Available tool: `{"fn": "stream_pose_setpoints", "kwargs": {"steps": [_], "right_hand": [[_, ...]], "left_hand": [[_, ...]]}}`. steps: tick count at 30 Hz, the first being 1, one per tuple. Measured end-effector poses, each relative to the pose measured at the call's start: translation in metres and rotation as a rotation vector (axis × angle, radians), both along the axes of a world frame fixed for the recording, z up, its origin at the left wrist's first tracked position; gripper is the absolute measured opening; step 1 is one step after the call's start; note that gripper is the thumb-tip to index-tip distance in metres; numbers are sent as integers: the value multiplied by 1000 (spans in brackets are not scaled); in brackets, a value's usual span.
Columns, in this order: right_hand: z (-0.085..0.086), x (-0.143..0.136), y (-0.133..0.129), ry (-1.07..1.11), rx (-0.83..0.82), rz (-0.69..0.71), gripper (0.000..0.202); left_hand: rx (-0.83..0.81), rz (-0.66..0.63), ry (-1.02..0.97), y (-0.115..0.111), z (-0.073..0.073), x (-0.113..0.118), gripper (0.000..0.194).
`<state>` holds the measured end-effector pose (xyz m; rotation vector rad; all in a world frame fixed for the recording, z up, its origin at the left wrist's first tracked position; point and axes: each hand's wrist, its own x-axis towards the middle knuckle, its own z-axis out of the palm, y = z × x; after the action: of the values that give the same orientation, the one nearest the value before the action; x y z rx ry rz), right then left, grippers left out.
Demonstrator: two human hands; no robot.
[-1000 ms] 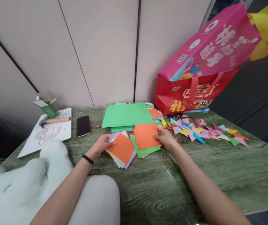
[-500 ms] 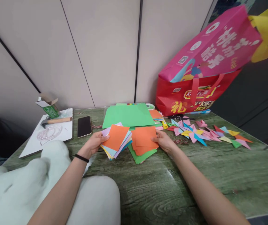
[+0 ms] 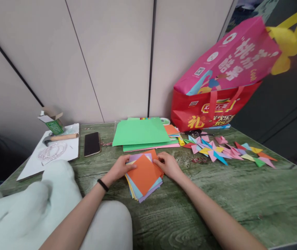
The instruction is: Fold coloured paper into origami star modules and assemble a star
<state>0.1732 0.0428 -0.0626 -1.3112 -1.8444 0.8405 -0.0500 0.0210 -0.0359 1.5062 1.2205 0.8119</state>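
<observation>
A loose stack of coloured paper squares [image 3: 143,175] is held between my two hands, low over the table. Orange sheets lie on top; purple, light blue and yellow edges fan out below. My left hand [image 3: 121,168] pinches the stack's left side with the thumb on top. On the other side my right hand [image 3: 167,164] grips the upper right edge, thumb over the orange paper. The fingers beneath the sheets are hidden. Just behind the hands lies a pile of larger green sheets [image 3: 142,132].
Folded paper pieces [image 3: 216,149] spread to the right, near scissors [image 3: 196,133] and a glue stick [image 3: 181,140]. Two gift bags [image 3: 213,107] stand behind. At left are a phone [image 3: 92,143], a hammer [image 3: 60,138], beads [image 3: 52,151] and a small green box [image 3: 54,125]. A white plush [image 3: 57,201] is in front.
The two separate bundles of paper squares have come together into one overlapping stack. Both hands have moved closer to each other and slightly nearer to me.
</observation>
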Motion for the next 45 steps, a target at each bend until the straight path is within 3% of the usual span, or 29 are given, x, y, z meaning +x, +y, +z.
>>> {"fn": "stream_pose_setpoints", "kwargs": {"steps": [3, 8, 11, 14, 16, 19, 22, 24, 26, 29, 31, 36, 39, 41, 43, 45], "right_hand": [[2, 3, 0, -96, 31, -25, 7], [-1, 4, 5, -159, 28, -44, 21], [-1, 11, 12, -172, 50, -97, 21], [3, 24, 16, -173, 95, -171, 34], [8, 33, 16, -154, 163, -210, 36], [16, 45, 15, -113, 315, -251, 24], [20, 51, 13, 58, 381, -379, 23], [18, 49, 10, 326, 293, -463, 25], [12, 43, 4, 598, 63, -429, 33], [0, 28, -8, 752, -252, -227, 40], [-5, 18, -13, 748, -323, -161, 40], [1, 8, -11, 716, -279, -136, 34], [12, 9, -13, 722, -205, -161, 35], [16, 10, -18, 731, -185, -138, 37], [16, 10, -24, 748, -198, -90, 38], [13, 8, -29, 759, -228, -58, 39]], "left_hand": [[69, 70, 28, 3, -5, 0, 31], [198, 200, 104, 3, -9, -3, 42], [352, 207, 268, 0, -6, -7, 39], [568, 72, 425, -5, 0, -10, 37], [636, -83, 488, -9, 5, -8, 50], [625, -333, 616, -16, 10, -2, 77], [533, -448, 719, -22, 12, 3, 83], [480, -450, 758, -25, 11, 4, 85], [467, -438, 773, -26, 10, 3, 83], [506, -414, 766, -27, 8, 2, 75], [538, -398, 747, -26, 7, 2, 72], [553, -334, 664, -23, 3, 3, 75], [476, -106, 518, -20, 6, 5, 67], [416, 20, 366, -20, 9, 6, 74], [370, 2, 240, -20, 11, 7, 91], [304, -87, 139, -22, 11, 9, 95]]}}
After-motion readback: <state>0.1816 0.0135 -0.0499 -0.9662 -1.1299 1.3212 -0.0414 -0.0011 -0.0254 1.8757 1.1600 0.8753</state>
